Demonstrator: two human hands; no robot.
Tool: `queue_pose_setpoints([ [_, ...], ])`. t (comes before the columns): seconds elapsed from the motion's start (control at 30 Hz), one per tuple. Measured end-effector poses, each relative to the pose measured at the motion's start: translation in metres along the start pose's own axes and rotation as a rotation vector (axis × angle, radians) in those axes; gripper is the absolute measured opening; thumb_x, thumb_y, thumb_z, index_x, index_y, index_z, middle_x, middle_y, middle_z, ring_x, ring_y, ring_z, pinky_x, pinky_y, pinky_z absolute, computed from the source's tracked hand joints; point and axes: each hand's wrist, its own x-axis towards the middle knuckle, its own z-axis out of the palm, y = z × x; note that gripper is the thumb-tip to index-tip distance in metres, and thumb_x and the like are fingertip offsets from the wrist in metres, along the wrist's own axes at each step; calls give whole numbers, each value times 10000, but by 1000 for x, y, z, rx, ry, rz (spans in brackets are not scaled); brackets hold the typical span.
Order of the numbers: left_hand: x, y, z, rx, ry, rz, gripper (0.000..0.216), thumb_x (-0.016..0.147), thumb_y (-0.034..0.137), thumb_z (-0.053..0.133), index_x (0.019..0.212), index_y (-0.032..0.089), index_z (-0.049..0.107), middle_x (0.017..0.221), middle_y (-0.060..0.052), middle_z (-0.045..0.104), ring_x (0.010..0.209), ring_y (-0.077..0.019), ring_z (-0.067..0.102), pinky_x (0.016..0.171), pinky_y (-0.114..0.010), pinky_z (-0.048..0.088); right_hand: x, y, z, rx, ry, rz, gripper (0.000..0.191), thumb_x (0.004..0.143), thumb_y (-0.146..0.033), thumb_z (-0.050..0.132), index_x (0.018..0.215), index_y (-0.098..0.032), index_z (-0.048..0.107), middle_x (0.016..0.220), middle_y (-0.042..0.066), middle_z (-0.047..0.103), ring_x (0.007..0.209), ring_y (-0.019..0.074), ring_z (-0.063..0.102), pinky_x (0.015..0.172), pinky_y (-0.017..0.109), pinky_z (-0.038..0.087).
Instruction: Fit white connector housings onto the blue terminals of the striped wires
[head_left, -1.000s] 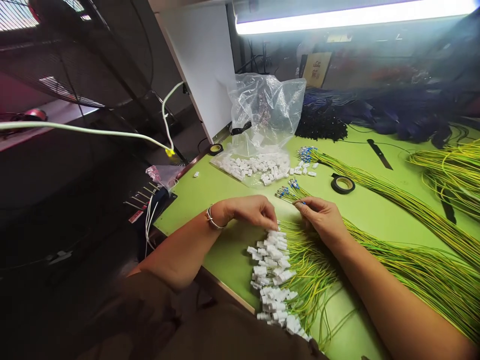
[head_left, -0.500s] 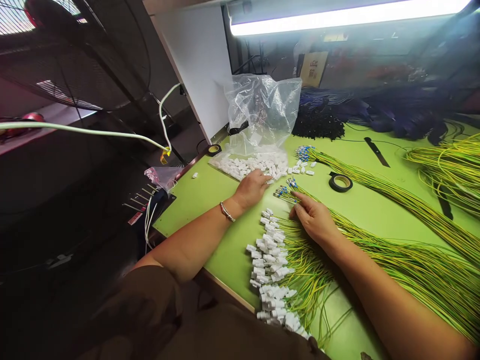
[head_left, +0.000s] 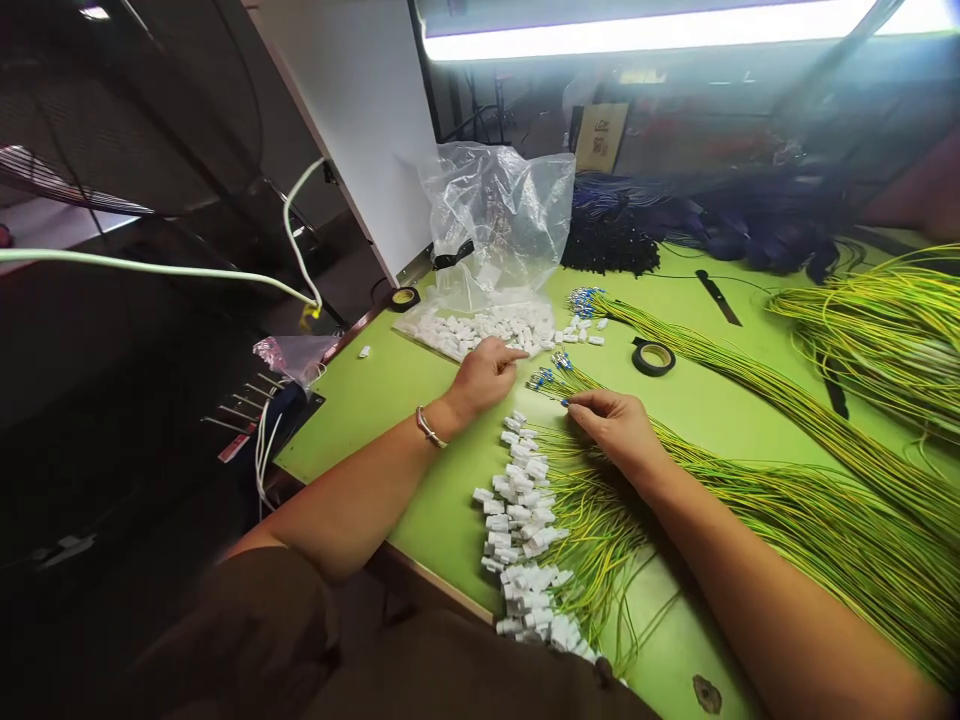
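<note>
My right hand (head_left: pixel 619 430) pinches a yellow-green wire near its blue-collared terminal (head_left: pixel 564 402). Just beyond lies a small bunch of wire ends with blue and metal terminals (head_left: pixel 541 378). At the front edge of the heap of white connector housings (head_left: pixel 491 328) is my left hand (head_left: pixel 484 380). Its index finger is stretched out while the other fingers are curled in; what they hold, if anything, is hidden. Below my hands, wires with white connectors (head_left: pixel 517 540) on their ends lie in a column, their yellow-green wires (head_left: pixel 750 500) running off to the right.
A clear plastic bag (head_left: pixel 502 220) stands behind the housings. Black tape rolls (head_left: pixel 653 357) lie on the green table (head_left: pixel 420 500). Another terminal-ended wire bundle (head_left: pixel 697 345) and a coil of wires (head_left: pixel 885 320) are at right. Dark cables (head_left: pixel 712 220) lie at the back.
The view has shifted, so the scene sits further left. My right thumb and finger have closed on a single wire end, drawn slightly apart from the bunch. My left hand stays beside the housings.
</note>
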Motion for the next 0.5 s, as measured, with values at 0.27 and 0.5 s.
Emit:
queue_pose_setpoints([
  [0.27, -21, 23, 7, -990, -337, -600, 180, 705, 150, 777, 841, 69, 691, 737, -67, 713, 620, -104, 673, 650, -211, 538, -6, -8, 1, 1, -52, -14, 267, 720, -431, 633, 703, -165, 621, 511, 4, 600, 416, 100, 441, 426, 242, 342],
  [0.5, -18, 22, 6, -1059, -342, -660, 206, 660, 118, 818, 826, 66, 707, 721, -62, 715, 648, -101, 684, 714, -209, 548, -7, -7, 1, -96, -49, -66, 247, 749, -401, 601, 659, -172, 616, 462, -10, 556, 426, 107, 439, 451, 243, 333],
])
